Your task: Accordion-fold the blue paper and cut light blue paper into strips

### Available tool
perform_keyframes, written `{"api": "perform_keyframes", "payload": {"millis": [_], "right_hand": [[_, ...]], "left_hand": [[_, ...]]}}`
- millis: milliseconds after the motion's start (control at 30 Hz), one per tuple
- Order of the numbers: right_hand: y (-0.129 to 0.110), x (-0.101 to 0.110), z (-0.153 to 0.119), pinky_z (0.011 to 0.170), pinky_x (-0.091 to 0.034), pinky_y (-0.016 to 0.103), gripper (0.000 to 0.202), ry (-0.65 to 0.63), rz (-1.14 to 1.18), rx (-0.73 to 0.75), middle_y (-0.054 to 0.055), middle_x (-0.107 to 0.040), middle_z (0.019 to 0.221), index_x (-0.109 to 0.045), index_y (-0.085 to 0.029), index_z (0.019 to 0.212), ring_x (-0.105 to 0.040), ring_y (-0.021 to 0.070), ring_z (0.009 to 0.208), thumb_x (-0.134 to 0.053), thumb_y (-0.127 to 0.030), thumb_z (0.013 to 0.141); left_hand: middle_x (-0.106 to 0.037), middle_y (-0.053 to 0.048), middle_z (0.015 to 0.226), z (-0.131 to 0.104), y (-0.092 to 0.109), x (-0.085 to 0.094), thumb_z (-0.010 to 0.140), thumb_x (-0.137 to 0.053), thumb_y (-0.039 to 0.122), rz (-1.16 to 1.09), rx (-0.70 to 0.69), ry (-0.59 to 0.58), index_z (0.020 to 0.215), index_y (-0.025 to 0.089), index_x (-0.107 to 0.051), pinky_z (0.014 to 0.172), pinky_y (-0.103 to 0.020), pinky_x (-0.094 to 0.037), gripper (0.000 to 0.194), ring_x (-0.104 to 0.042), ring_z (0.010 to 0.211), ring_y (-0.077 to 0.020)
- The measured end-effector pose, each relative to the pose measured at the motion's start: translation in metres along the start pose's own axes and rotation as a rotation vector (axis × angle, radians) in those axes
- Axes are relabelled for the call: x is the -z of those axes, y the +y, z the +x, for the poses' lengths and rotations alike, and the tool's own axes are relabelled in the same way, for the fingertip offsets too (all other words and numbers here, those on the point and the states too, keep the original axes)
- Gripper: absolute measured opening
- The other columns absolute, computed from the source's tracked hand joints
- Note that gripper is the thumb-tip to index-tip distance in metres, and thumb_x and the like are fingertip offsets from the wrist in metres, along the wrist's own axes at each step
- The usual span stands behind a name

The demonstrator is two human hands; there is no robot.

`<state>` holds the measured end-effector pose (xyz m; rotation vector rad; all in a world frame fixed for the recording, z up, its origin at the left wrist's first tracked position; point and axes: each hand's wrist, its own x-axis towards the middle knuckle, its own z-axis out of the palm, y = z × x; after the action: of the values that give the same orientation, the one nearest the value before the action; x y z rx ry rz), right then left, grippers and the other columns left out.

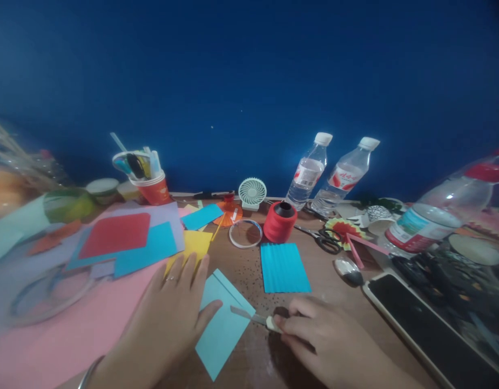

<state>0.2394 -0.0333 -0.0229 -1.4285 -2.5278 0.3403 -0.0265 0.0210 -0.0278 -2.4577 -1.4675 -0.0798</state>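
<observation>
A light blue sheet of paper (223, 329) lies slanted on the table, with a fold or strip line near its upper edge. My left hand (168, 308) rests flat with fingers spread, its thumb on the paper's left part and its fingertips by a yellow paper (195, 244). Closed around the handle of a utility knife (258, 317) is my right hand (314, 335). The knife's blade points left and reaches over the right corner of the light blue paper. Just beyond lies a pleated blue paper (285, 268). The palm side of both hands is hidden.
Behind stand a red thread spool (279, 222), a clear ring (245, 234), a small fan (252, 193) and water bottles (308, 173). Scissors (324, 237), a phone (427, 319) and a large bottle (423, 227) are right. Coloured papers (115, 235) and a red cup (151, 189) are left.
</observation>
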Motion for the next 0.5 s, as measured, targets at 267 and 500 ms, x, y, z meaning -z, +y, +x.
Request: {"api": "perform_keyframes", "payload": {"millis": [267,500], "right_hand": [[0.002,-0.003,0.000,0.060,-0.038,0.028,0.019,0.005,0.009,0.002,-0.001,-0.061,0.082,-0.063,-0.029,0.097,-0.059,0.0161,0.073,-0.052,-0.020,0.085],[0.001,-0.003,-0.001,0.060,-0.039,0.027,0.020,0.009,0.026,-0.010,-0.002,-0.062,0.082,-0.064,-0.031,0.097,-0.059,0.0151,0.071,-0.052,-0.020,0.085]], "left_hand": [[-0.045,0.001,0.138,-0.009,0.017,0.018,0.086,-0.047,0.028,-0.223,-0.421,0.031,0.136,0.027,-0.035,0.102,-0.040,-0.035,0.052,-0.044,0.122,-0.0238],[-0.047,-0.002,0.137,-0.010,0.018,0.013,0.084,-0.050,0.027,-0.259,-0.391,-0.063,0.135,0.025,-0.037,0.099,-0.047,-0.038,0.053,-0.043,0.122,-0.0280]]}}
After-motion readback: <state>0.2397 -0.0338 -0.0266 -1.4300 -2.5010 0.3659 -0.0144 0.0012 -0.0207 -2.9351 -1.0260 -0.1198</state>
